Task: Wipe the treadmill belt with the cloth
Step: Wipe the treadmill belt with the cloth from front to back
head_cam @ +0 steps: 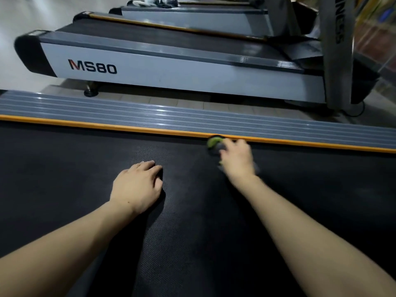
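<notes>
Two hands on the belt, cloth at the far edge.

The left hand (137,185) lies palm down on the black belt (64,179), fingers extended, holding nothing. The right hand (236,158) is closed around a bunched green-and-grey cloth (214,143), which is blurred; it presses on the belt against the orange strip (107,126). A grey ribbed rail (150,113) runs beyond the strip. A treadmill (150,67) marked MS80 stands well apart.

- Worn on the head, looking forward and steeply down across the treadmill belt (192,232) from close above.
- Faces the belt's far edge with its orange strip (128,127) and grey side rail (150,113).
- Wide angle takes in neighbouring treadmills (171,69) beyond, bent at the frame's edges.
</notes>
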A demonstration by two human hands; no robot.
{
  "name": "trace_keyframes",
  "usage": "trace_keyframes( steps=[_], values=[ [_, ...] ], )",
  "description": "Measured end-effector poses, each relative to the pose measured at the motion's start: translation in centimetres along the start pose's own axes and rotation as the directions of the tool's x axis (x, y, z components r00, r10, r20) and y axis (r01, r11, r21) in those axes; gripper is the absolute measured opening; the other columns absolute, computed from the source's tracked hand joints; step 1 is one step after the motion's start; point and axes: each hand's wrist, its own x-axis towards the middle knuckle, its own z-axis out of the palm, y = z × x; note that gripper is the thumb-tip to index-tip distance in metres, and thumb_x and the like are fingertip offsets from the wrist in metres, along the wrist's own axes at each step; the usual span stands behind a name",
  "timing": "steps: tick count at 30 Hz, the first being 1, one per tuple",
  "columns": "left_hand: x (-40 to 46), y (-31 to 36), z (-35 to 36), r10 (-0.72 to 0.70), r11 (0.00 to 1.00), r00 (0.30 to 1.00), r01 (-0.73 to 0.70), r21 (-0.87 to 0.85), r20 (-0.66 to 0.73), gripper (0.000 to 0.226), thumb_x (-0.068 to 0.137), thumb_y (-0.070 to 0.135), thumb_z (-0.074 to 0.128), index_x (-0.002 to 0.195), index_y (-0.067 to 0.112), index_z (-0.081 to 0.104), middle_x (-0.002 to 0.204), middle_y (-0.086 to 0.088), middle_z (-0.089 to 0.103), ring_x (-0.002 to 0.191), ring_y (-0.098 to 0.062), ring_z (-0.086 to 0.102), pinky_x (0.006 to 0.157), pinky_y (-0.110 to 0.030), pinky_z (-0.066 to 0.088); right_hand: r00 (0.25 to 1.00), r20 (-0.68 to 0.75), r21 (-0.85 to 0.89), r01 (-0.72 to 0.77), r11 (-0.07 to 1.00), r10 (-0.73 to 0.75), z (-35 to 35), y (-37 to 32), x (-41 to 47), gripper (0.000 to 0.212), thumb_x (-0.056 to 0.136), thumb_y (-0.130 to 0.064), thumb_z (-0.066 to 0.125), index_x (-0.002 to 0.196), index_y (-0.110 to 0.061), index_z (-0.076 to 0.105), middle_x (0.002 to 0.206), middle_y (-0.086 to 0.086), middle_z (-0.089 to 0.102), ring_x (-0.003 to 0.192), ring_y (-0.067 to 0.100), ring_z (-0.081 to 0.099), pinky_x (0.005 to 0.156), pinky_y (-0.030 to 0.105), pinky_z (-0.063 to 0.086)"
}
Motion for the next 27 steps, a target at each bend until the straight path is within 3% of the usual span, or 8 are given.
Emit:
trace_keyframes(
  steps=[3, 6, 11, 14, 19, 22, 24, 27],
  values=[
    [-0.4, 0.4, 0.8, 0.020, 1.000, 1.000, -0.021, -0.019, -0.024, 0.049, 0.095, 0.046, 0.025, 0.127, 0.033, 0.060, 0.139, 0.009, 0.057, 0.131, -0.018, 0.050, 0.105, -0.039, 0.043, 0.963, -0.118, -0.035, -0.248, 0.968, 0.242, -2.8, 6.2, -0.9, 0.024, 0.094, -0.026, 0.061, 0.116, -0.019, 0.063, 0.105, 0.022, 0.053, 0.102, 0.042, 0.052, 0.088, 0.044, 0.045],
    [-0.3, 0.6, 1.9, -0.010, 0.998, 1.000, 0.010, -0.055, 0.012, 0.049, 0.101, 0.046, 0.026, 0.140, 0.031, 0.052, 0.155, 0.004, 0.044, 0.148, -0.021, 0.033, 0.119, -0.045, 0.027, 0.926, -0.139, -0.021, -0.357, 0.934, 0.351, -1.5, 2.4, -0.9, 0.022, 0.094, -0.026, 0.060, 0.114, -0.018, 0.067, 0.108, 0.022, 0.053, 0.105, 0.042, 0.050, 0.089, 0.041, 0.043],
    [-1.2, 0.1, 2.4, 0.002, 0.998, 0.997, -0.007, -0.061, -0.082, 0.063, 0.095, 0.049, 0.016, 0.146, 0.032, 0.050, 0.158, 0.006, 0.042, 0.149, -0.018, 0.032, 0.121, -0.044, 0.025, 0.997, 0.008, 0.146, 0.070, 0.987, -0.072, 3.9, -12.3, -1.8, 0.016, 0.092, -0.024, 0.061, 0.107, -0.020, 0.068, 0.101, 0.015, 0.050, 0.098, 0.035, 0.048, 0.080, 0.039, 0.043],
    [-1.3, -0.2, 2.9, -0.020, 0.996, 0.995, 0.012, -0.083, -0.102, 0.063, 0.096, 0.050, 0.016, 0.146, 0.034, 0.050, 0.158, 0.008, 0.042, 0.150, -0.015, 0.031, 0.122, -0.042, 0.024, 0.964, 0.093, 0.119, 0.236, 0.964, -0.248, 3.3, -10.2, -0.7, 0.020, 0.096, -0.028, 0.054, 0.114, -0.025, 0.062, 0.108, 0.013, 0.046, 0.104, 0.032, 0.045, 0.082, 0.041, 0.047],
    [-1.8, -0.1, 2.8, -0.055, 0.991, 0.988, 0.036, -0.132, -0.144, 0.059, 0.095, 0.048, 0.023, 0.141, 0.033, 0.056, 0.157, 0.009, 0.043, 0.150, -0.010, 0.029, 0.124, -0.038, 0.021, 0.991, -0.083, 0.002, -0.109, 0.994, 0.109, -1.1, 4.7, 0.4, 0.026, 0.094, -0.030, 0.060, 0.118, -0.026, 0.067, 0.098, 0.016, 0.051, 0.097, 0.038, 0.053, 0.084, 0.039, 0.044],
    [-1.8, 0.2, 2.6, -0.059, 0.988, 0.987, 0.036, -0.148, -0.151, 0.058, 0.095, 0.048, 0.023, 0.139, 0.033, 0.058, 0.156, 0.009, 0.044, 0.150, -0.009, 0.029, 0.124, -0.038, 0.020, 0.958, -0.144, -0.006, -0.252, 0.968, 0.248, -1.2, 2.8, -0.4, 0.029, 0.095, -0.027, 0.059, 0.123, -0.022, 0.067, 0.105, 0.020, 0.053, 0.103, 0.040, 0.051, 0.093, 0.039, 0.043],
    [-1.8, 0.2, 2.6, -0.063, 0.988, 0.985, 0.038, -0.151, -0.161, 0.058, 0.095, 0.048, 0.024, 0.139, 0.032, 0.059, 0.156, 0.009, 0.045, 0.150, -0.009, 0.029, 0.124, -0.037, 0.019, 0.968, -0.119, 0.028, -0.218, 0.976, 0.220, 0.3, -2.1, -0.5, 0.025, 0.094, -0.025, 0.059, 0.118, -0.021, 0.068, 0.105, 0.020, 0.053, 0.101, 0.040, 0.051, 0.089, 0.039, 0.043],
    [-1.7, 0.1, 2.8, -0.049, 0.990, 0.984, 0.025, -0.138, -0.173, 0.057, 0.094, 0.047, 0.025, 0.137, 0.032, 0.060, 0.155, 0.009, 0.046, 0.149, -0.011, 0.031, 0.123, -0.038, 0.021, 0.999, -0.052, 0.147, 0.021, 0.989, -0.014, 3.2, -10.8, -1.1, 0.018, 0.091, -0.023, 0.062, 0.107, -0.019, 0.069, 0.097, 0.018, 0.053, 0.094, 0.038, 0.052, 0.079, 0.038, 0.043]
  ],
)
